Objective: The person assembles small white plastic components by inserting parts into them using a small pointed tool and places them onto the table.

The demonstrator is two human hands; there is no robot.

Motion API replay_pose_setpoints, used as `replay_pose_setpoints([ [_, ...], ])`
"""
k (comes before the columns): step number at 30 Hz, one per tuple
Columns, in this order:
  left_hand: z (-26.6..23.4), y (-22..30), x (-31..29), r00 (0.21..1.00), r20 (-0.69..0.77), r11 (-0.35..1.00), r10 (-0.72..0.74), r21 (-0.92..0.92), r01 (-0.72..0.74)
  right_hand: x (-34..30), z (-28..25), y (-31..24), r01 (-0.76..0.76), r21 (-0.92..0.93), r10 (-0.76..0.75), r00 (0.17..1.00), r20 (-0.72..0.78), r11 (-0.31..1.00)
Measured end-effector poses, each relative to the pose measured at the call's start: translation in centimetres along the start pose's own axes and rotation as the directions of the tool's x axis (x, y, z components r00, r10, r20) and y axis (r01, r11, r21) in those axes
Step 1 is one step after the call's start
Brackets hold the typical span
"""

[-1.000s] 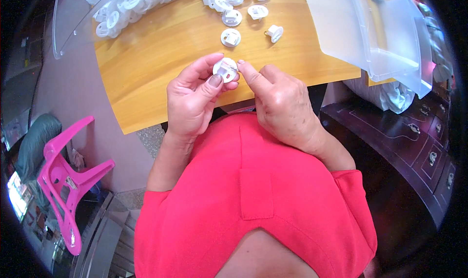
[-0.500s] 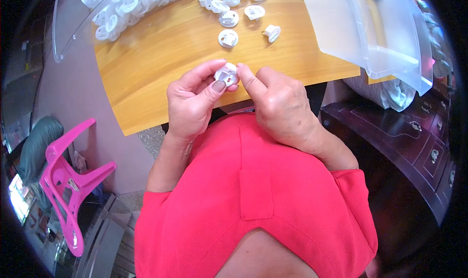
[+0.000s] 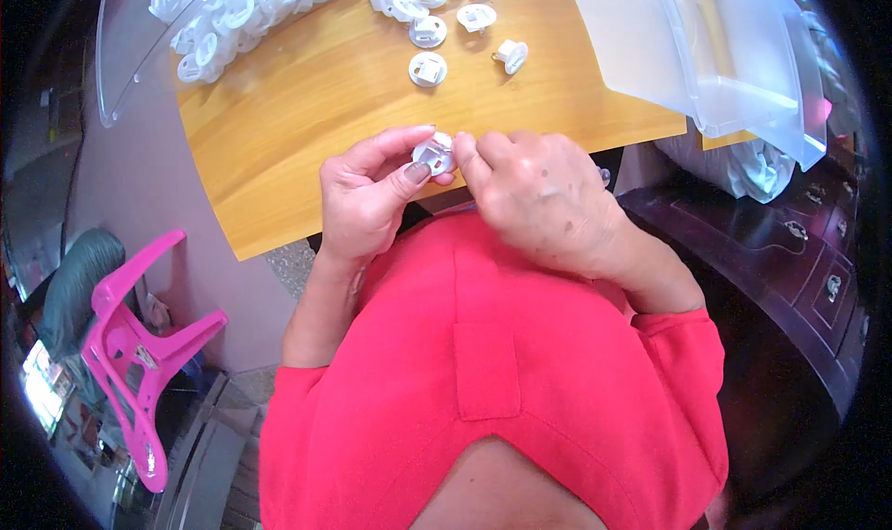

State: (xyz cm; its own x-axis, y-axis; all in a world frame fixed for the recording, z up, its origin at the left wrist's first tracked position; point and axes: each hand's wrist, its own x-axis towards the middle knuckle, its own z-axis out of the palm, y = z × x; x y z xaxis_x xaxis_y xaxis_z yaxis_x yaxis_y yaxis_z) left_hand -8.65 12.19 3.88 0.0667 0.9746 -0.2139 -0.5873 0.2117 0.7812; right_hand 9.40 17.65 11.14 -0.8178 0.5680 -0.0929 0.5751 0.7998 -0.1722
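Just above the table's front edge, my left hand [image 3: 360, 188] pinches a small round white plastic part [image 3: 433, 157] between thumb and fingers. The part has a flat disc with a raised block and small slots. My right hand [image 3: 542, 188] is closed, its thumb and index fingertips against the right side of the part. Whatever lies inside that fist is hidden; a small clear, shiny tip [image 3: 604, 176] shows past its outer side. Ahead on the wooden table [image 3: 307, 149] lie several similar white parts [image 3: 427, 69], some with their raised block upward.
A big pile of white parts [image 3: 218, 28] sits at the far left behind a clear plastic bin wall [image 3: 116, 56]. At the right stands a translucent bin [image 3: 641, 47]. A pink plastic stool [image 3: 139, 344] is at lower left, a dark carved wooden piece [image 3: 780, 242] at right.
My right hand has curled from a pointing finger into a closed grip beside the part. The clear tip now shows behind it. My left hand still holds the part.
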Motion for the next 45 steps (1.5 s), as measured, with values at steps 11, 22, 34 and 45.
replay_pose_setpoints([
  [11, -1.3, -1.0, 0.8, 0.999, 0.040, 0.982, -0.024, -0.184, 0.031, 0.0, 0.1, -0.7, -0.130, 0.003, 0.130, 0.990, -0.047, 0.991],
  [22, -0.1, -1.0, 0.5, 0.999, -0.018, 0.991, 0.038, -0.131, -0.040, 0.1, 0.8, -1.0, -0.107, -0.151, 0.085, 0.986, -0.146, 0.983],
  [34, -0.3, -0.9, 0.6, 0.989, 0.027, 0.988, 0.148, 0.037, -0.149, 0.3, 0.7, -0.7, -0.028, -0.111, 0.023, 0.999, -0.048, 0.993],
  [45, -1.1, -0.9, 0.8, 1.000, 0.019, 0.999, -0.021, -0.047, 0.022, 0.0, 2.3, -0.4, -0.151, 0.213, 0.167, 0.984, -0.059, 0.965],
])
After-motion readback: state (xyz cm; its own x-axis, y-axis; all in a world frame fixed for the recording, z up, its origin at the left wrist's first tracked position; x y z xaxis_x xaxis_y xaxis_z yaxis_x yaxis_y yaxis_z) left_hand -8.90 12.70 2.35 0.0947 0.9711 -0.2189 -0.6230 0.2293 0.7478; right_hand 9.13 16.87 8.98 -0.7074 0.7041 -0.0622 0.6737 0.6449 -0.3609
